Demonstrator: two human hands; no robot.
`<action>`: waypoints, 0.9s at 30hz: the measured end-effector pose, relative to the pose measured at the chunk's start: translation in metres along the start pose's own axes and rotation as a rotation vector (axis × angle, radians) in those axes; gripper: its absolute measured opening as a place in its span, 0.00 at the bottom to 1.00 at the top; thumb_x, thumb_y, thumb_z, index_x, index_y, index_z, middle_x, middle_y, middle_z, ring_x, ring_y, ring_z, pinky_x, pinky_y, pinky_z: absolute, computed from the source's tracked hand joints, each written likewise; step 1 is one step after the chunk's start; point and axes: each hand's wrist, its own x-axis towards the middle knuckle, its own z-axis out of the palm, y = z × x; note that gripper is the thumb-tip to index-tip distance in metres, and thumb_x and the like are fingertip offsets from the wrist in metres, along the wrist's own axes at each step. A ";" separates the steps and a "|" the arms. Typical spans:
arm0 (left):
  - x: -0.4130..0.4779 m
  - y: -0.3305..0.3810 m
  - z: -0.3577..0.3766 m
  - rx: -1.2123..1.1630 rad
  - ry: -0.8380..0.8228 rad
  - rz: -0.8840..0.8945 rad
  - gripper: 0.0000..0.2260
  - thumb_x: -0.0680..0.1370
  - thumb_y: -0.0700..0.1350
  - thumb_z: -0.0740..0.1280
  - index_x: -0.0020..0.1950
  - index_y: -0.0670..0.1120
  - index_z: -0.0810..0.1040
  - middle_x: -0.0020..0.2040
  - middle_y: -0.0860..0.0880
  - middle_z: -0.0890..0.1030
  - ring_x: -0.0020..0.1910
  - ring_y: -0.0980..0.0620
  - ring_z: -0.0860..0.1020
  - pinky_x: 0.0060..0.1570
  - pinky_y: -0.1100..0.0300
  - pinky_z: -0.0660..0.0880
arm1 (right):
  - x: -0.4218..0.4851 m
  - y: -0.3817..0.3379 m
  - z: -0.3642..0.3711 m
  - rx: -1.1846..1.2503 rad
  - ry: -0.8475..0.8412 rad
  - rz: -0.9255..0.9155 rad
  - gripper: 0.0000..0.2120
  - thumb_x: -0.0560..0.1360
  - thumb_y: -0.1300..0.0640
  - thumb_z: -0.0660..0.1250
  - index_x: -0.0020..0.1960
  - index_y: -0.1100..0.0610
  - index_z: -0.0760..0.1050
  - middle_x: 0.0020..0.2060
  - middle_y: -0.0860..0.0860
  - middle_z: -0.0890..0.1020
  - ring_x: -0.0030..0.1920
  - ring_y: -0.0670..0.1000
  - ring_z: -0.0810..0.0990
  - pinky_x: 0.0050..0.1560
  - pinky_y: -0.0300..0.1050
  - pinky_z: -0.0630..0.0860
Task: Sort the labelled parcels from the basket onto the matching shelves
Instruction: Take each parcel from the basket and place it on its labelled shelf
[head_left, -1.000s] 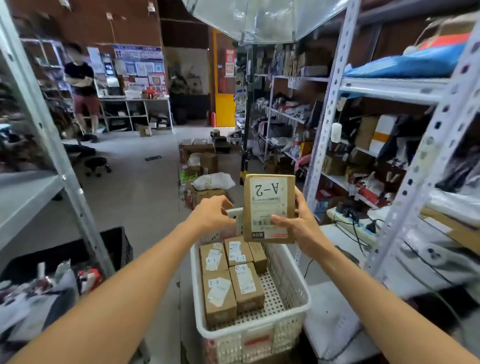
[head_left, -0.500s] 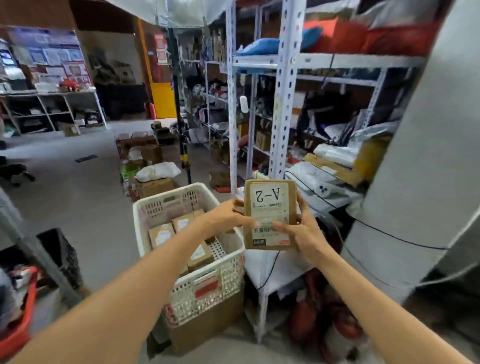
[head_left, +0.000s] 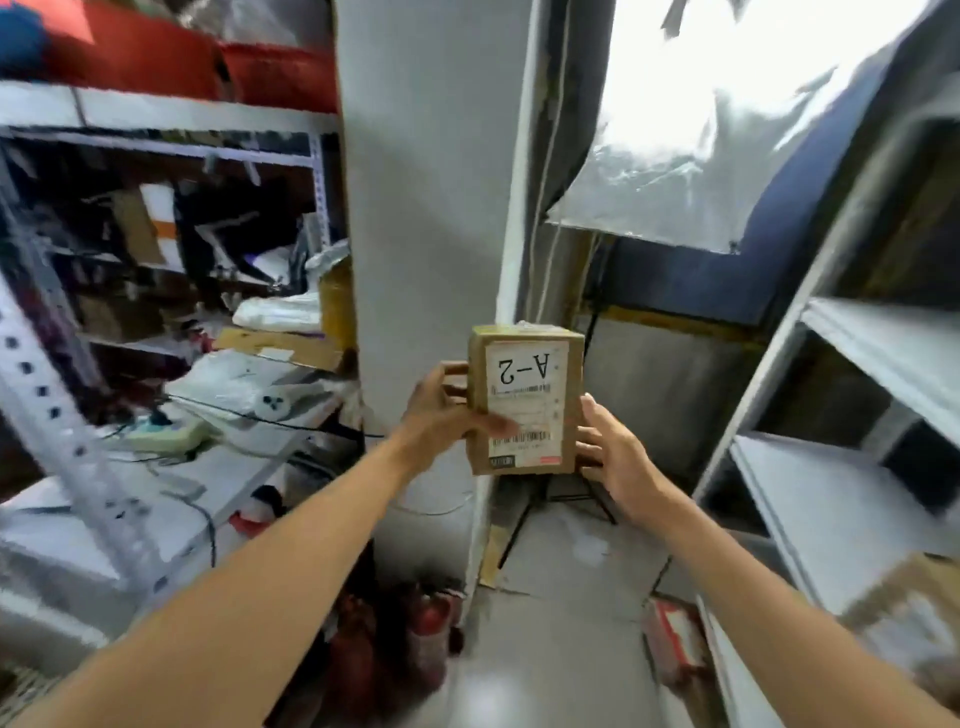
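Two bare hands, left hand (head_left: 441, 410) gripping cardboard parcel (head_left: 524, 400) labelled A-2, right hand (head_left: 613, 452) cupping its edge, fingers spread.

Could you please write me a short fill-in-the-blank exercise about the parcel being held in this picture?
1. The label on the cardboard parcel reads ____.
2. Seen from the head camera, that label's lettering appears ____.
3. The left hand grips the parcel's ____ edge, while the right hand is at the opposite edge.
4. The grey shelving to the person's ____ has bare boards.

Missing words: A-2; upside down; left; right
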 end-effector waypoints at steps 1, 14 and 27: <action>0.017 0.007 0.016 0.014 -0.069 0.019 0.29 0.59 0.29 0.79 0.53 0.48 0.73 0.45 0.53 0.84 0.45 0.56 0.82 0.39 0.59 0.81 | 0.000 0.009 -0.021 -0.034 0.095 0.048 0.36 0.70 0.27 0.57 0.72 0.46 0.67 0.66 0.52 0.75 0.62 0.54 0.74 0.65 0.55 0.65; 0.126 0.061 0.229 -0.106 -0.731 0.191 0.37 0.58 0.32 0.79 0.63 0.49 0.72 0.53 0.47 0.82 0.55 0.48 0.80 0.47 0.53 0.81 | -0.085 0.070 -0.174 -0.146 0.720 0.470 0.23 0.79 0.37 0.54 0.58 0.56 0.71 0.43 0.51 0.76 0.37 0.46 0.72 0.35 0.37 0.66; 0.145 0.098 0.357 -0.179 -1.017 0.326 0.44 0.69 0.27 0.70 0.77 0.56 0.57 0.49 0.48 0.83 0.44 0.56 0.84 0.34 0.63 0.79 | -0.119 0.088 -0.242 -0.167 0.847 0.605 0.25 0.81 0.40 0.53 0.68 0.56 0.68 0.42 0.51 0.77 0.36 0.46 0.72 0.32 0.35 0.68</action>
